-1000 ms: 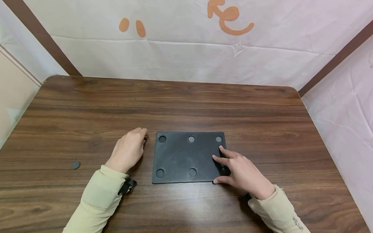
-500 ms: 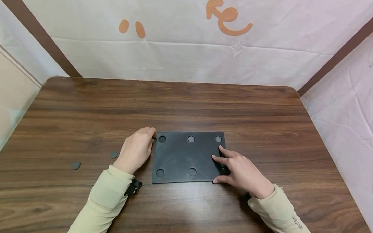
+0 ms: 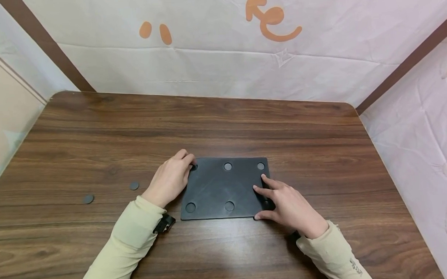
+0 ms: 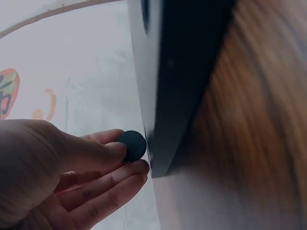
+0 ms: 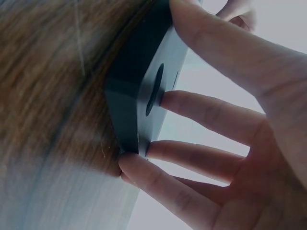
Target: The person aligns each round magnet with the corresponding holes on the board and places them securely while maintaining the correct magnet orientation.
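Observation:
A flat black board [image 3: 210, 187] with round recesses lies in front of me on the wooden table. My left hand [image 3: 170, 176] is over its back left corner and pinches a small dark disc [image 4: 135, 145] between thumb and fingers, right beside the board's face in the left wrist view. The back left recess is partly covered by those fingers. My right hand [image 3: 288, 203] rests on the board's right end, fingers spread and fairly straight. Two of its fingertips touch the top and another the side edge. Its thumb lies at the front edge, and the front right corner is hidden beneath.
Two loose grey discs lie on the table left of my left hand, one disc [image 3: 134, 185] nearer and another disc [image 3: 88, 199] farther out. A printed cloth wall [image 3: 221, 69] stands behind the table's back edge.
My left hand has moved right, from beside the board to over its back left corner, with the disc in its fingers. A loose disc has come into view behind it. My right hand stays put.

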The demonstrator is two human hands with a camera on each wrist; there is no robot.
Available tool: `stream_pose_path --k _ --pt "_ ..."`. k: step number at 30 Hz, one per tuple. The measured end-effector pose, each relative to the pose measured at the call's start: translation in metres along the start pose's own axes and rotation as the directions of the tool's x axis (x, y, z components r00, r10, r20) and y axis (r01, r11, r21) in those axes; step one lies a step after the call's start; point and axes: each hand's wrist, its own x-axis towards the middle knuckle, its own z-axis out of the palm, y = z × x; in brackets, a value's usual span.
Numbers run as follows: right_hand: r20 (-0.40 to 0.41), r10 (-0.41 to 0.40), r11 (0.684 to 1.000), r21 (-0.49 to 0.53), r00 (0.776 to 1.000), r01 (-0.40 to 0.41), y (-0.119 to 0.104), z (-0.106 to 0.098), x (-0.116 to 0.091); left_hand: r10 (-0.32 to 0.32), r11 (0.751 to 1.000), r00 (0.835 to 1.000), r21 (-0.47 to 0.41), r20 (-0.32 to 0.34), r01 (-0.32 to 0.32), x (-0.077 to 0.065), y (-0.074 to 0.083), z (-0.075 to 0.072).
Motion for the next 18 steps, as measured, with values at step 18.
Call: stream_pose_path --k 18 --pt "-0.001 0.006 1.000 -0.001 1.000 -0.006 0.0000 -0.0004 -0.0014 -0.025 1.000 0.999 -0.006 0.038 0.025 0.0025 0.0005 0.0019"
